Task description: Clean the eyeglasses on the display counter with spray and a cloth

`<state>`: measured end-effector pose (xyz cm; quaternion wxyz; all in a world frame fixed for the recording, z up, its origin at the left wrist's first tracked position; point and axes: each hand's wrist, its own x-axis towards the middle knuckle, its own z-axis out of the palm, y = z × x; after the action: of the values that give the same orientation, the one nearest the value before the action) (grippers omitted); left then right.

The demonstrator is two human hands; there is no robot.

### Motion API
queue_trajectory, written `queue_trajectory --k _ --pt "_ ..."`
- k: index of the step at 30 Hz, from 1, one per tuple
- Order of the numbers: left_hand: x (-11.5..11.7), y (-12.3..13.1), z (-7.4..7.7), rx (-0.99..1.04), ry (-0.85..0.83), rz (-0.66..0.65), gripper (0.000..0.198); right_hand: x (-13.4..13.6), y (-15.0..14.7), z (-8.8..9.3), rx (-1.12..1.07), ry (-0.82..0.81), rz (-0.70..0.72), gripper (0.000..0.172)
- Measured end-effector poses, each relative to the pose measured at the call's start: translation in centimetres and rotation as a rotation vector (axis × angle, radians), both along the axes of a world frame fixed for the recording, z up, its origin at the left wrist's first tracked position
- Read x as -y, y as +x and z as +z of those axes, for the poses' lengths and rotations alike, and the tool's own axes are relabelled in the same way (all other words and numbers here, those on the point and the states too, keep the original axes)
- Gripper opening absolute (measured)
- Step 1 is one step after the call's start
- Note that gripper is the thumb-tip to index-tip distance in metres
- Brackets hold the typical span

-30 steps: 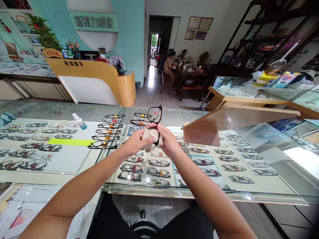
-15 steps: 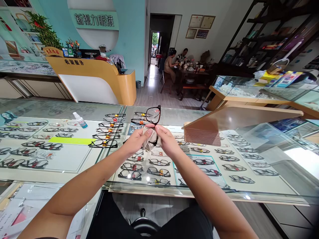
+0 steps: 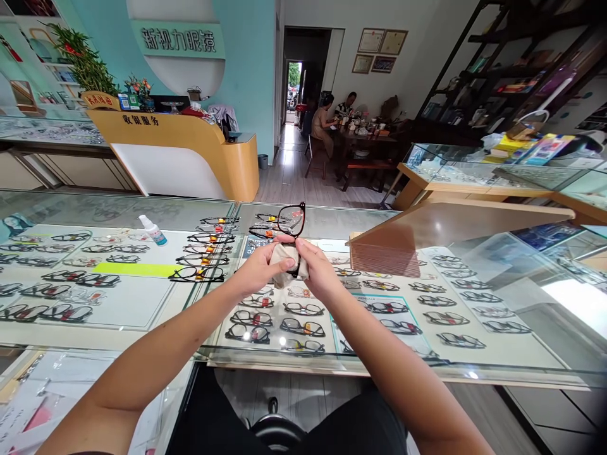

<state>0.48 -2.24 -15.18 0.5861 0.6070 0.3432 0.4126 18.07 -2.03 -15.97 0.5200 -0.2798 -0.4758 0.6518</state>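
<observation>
A pair of dark-framed eyeglasses (image 3: 291, 221) is held upright above the glass counter, one lens up and the other down. My right hand (image 3: 318, 264) is closed on the frame near its middle. A beige cloth (image 3: 283, 260) covers the lower lens, and my left hand (image 3: 263, 268) pinches it there, thumb across the front. The fingers behind the cloth are hidden. Beneath my hands, rows of eyeglasses (image 3: 303, 308) lie in the display case. A column of dark frames (image 3: 205, 256) lies to the left of my hands.
A spray bottle (image 3: 152, 230) stands on the counter (image 3: 142, 208) at left. A brown ribbed panel (image 3: 386, 259) leans at right. Papers (image 3: 61, 398) lie at lower left. Beyond are a cash desk (image 3: 175, 133) and people (image 3: 323, 123) at a table.
My left thumb has moved down across the cloth over the lower lens. The eyeglasses and my right hand stay almost where they were.
</observation>
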Motion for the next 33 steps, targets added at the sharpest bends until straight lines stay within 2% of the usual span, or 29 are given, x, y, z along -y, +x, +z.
queue_trajectory --k 5,10,16,18,23,25,29,33 --pt "0.3 0.3 0.4 -0.028 0.079 0.062 0.066 0.2 -0.2 0.3 -0.063 -0.021 0.018 0.051" --pt "0.6 0.5 0.5 -0.008 0.126 0.124 0.065 0.5 -0.2 -0.1 -0.003 0.063 0.030 0.052" --pt "0.4 0.6 0.0 0.003 0.159 0.205 0.072 0.5 -0.3 -0.5 0.083 0.128 -0.001 0.051" --pt "0.4 0.5 0.0 -0.005 0.151 0.181 0.073 0.4 -0.1 -0.2 0.054 0.101 0.012 0.051" --pt "0.2 -0.2 0.4 -0.016 0.067 -0.028 0.065 0.2 0.4 1.0 -0.014 0.016 -0.005 0.046" --pt "0.2 -0.5 0.6 -0.033 0.075 -0.069 0.061 0.2 0.4 1.3 -0.035 -0.019 -0.004 0.047" --pt "0.3 -0.3 0.7 -0.060 0.116 -0.045 0.063 0.2 0.3 1.2 -0.061 -0.058 0.011 0.050" --pt "0.6 0.2 0.6 -0.032 0.108 0.058 0.066 0.3 -0.1 0.6 -0.070 -0.057 0.037 0.052"
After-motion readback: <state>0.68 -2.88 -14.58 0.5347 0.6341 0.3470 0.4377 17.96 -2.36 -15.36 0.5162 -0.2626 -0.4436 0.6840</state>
